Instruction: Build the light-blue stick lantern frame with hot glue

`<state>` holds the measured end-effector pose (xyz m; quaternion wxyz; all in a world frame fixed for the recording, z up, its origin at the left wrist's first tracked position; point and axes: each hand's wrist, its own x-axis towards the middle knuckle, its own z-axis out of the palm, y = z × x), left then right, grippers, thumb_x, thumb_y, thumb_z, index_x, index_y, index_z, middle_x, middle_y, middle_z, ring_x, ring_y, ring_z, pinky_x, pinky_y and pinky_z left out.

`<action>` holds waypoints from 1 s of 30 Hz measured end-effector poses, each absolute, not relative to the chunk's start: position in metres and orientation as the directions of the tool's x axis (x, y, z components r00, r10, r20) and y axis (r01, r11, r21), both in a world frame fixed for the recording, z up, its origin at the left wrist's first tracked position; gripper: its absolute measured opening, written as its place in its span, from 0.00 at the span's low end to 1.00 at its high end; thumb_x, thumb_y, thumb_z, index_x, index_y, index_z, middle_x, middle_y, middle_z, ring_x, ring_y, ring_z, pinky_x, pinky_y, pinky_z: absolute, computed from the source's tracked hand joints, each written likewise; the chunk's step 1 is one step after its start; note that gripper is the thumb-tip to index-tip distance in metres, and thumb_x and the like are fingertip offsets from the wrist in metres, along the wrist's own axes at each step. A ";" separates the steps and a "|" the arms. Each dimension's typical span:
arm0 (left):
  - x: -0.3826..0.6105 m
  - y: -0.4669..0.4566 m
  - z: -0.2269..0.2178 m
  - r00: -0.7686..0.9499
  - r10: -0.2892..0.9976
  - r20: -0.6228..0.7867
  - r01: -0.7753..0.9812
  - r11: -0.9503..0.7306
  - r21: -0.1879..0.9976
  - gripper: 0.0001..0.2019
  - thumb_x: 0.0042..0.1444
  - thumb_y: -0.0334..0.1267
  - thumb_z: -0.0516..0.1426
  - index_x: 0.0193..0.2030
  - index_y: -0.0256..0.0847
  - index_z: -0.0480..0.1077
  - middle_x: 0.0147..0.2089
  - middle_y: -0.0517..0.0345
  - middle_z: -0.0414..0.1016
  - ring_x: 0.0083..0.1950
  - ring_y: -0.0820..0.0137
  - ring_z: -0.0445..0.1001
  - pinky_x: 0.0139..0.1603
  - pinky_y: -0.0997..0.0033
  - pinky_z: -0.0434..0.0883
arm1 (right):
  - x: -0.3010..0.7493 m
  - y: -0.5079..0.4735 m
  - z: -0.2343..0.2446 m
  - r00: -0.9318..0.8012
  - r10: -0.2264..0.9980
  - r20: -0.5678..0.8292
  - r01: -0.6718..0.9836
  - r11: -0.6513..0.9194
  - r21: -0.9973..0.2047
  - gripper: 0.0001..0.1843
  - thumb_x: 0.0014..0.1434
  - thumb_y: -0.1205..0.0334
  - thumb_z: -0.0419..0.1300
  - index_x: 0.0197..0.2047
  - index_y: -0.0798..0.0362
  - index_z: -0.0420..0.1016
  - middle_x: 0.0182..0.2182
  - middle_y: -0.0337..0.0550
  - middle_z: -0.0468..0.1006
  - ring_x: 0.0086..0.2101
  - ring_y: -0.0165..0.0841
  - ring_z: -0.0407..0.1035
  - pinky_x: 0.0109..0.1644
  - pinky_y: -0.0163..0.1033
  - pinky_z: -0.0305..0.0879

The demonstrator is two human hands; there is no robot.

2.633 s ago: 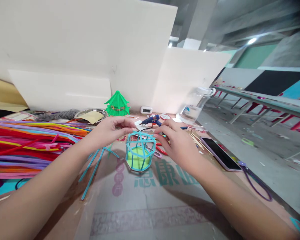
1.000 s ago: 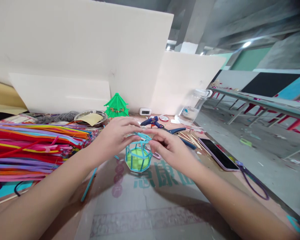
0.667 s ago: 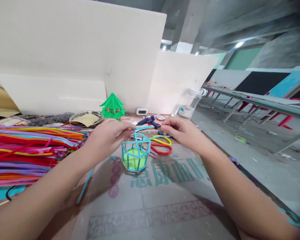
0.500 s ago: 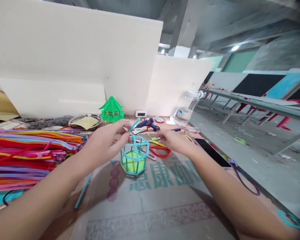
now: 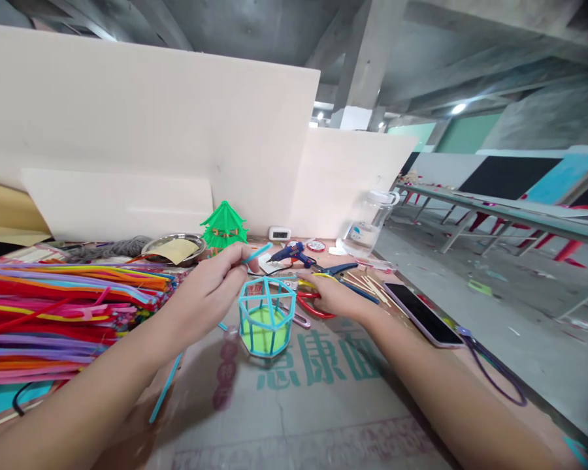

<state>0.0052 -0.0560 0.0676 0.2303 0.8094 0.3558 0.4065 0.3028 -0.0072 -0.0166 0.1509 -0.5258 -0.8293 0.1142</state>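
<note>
- Head view: a blue frame (image 5: 271, 320), an eight-sided open cage, is seen upright on the plastic-covered table, its axis vertical; a green base (image 5: 262, 336) is enclosed at the bottom, and the top is crossed by thin bars.
- Behind the frame to the left, a pale yellow sheet (image 5: 179, 250) is held in a shiny metal dish (image 5: 203, 246); behind it to the right, a clear bottle (image 5: 366, 225) is placed, its contents hard to make out.
- Just above and behind the frame's left rim, a short blue strip (image 5: 259, 253) is pinched between thumb and fingers of the left hand (image 5: 213, 287), its long axis slanted, the free end pointed up and rightward.
- Right of the frame, red and yellow looped handles (image 5: 310, 309) are partly covered by the right hand (image 5: 336, 297), its fingers bent downward; whether anything is gripped cannot be told.
- Directly behind the frame, a glue gun (image 5: 288, 252) is laid, nozzle turned left; a green tree-like model (image 5: 224, 225) is stood behind it to the left.
- One second earlier, both hands were gathered at the frame's top; now they are parted to either side, and the pinched strip is tilted lower than half a second ago.
</note>
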 end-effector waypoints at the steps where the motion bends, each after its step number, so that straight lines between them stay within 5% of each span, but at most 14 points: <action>1: 0.005 -0.056 0.068 0.401 0.780 0.481 0.372 -0.618 0.693 0.08 0.64 0.35 0.47 0.38 0.43 0.66 0.31 0.64 0.69 0.31 0.72 0.67 0.31 0.74 0.64 | 0.304 -0.006 -0.016 -0.378 0.915 0.137 0.836 0.402 -0.374 0.34 0.53 0.70 0.59 0.64 0.51 0.65 0.55 0.51 0.76 0.49 0.42 0.72 0.50 0.41 0.66; 6: 0.004 -0.058 0.073 0.393 0.808 0.440 0.295 -0.563 0.772 0.13 0.66 0.48 0.48 0.42 0.42 0.68 0.28 0.66 0.62 0.28 0.73 0.64 0.28 0.75 0.60 | 0.310 -0.007 0.009 -0.350 0.932 0.092 0.780 0.345 -0.523 0.22 0.60 0.56 0.57 0.56 0.53 0.70 0.39 0.46 0.80 0.31 0.33 0.72 0.34 0.36 0.68; 10: 0.004 -0.060 0.072 0.381 0.801 0.462 0.236 -0.567 0.789 0.17 0.67 0.52 0.47 0.39 0.42 0.69 0.25 0.66 0.59 0.26 0.74 0.59 0.26 0.76 0.57 | 0.306 -0.023 0.038 -0.395 0.909 0.130 0.588 0.359 -0.725 0.23 0.63 0.45 0.54 0.52 0.53 0.67 0.27 0.37 0.69 0.23 0.28 0.61 0.27 0.34 0.63; 17: 0.006 -0.064 0.073 0.378 0.779 0.500 0.011 -0.544 0.839 0.13 0.67 0.46 0.49 0.49 0.42 0.69 0.23 0.68 0.57 0.25 0.76 0.58 0.27 0.77 0.58 | 0.275 -0.058 0.056 -0.346 0.833 0.431 0.610 0.549 -0.571 0.32 0.59 0.42 0.57 0.60 0.50 0.58 0.39 0.45 0.71 0.36 0.37 0.67 0.43 0.43 0.67; 25: 0.010 -0.066 0.069 0.387 0.773 0.503 -0.004 -0.544 0.839 0.11 0.66 0.41 0.51 0.35 0.41 0.68 0.28 0.65 0.65 0.30 0.76 0.63 0.32 0.78 0.61 | 0.251 -0.071 0.052 -0.377 0.742 0.554 0.658 0.636 -0.403 0.32 0.52 0.44 0.67 0.55 0.50 0.63 0.47 0.50 0.71 0.48 0.44 0.67 0.54 0.49 0.64; 30: 0.013 -0.065 0.066 0.408 0.765 0.498 0.026 -0.555 0.831 0.13 0.66 0.40 0.51 0.30 0.40 0.64 0.27 0.66 0.61 0.28 0.76 0.59 0.30 0.77 0.59 | 0.249 -0.071 0.047 -0.400 0.681 0.613 0.666 0.675 -0.316 0.29 0.53 0.46 0.67 0.52 0.50 0.65 0.45 0.49 0.72 0.45 0.43 0.68 0.48 0.47 0.67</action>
